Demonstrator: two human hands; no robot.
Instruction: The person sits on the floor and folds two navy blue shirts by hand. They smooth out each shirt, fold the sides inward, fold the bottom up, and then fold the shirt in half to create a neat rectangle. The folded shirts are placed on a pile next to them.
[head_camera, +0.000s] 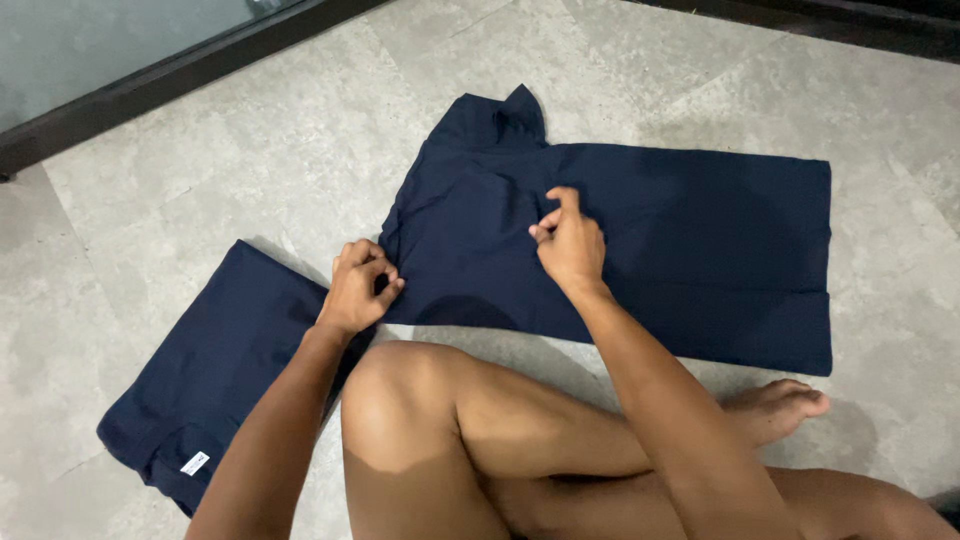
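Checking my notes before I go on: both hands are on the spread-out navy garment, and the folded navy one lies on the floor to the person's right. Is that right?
Not quite. The head view shows the folded navy garment on the person's left, not the right. The rest holds: the left hand pinches the edge of the spread-out navy garment and the right hand pinches its middle.
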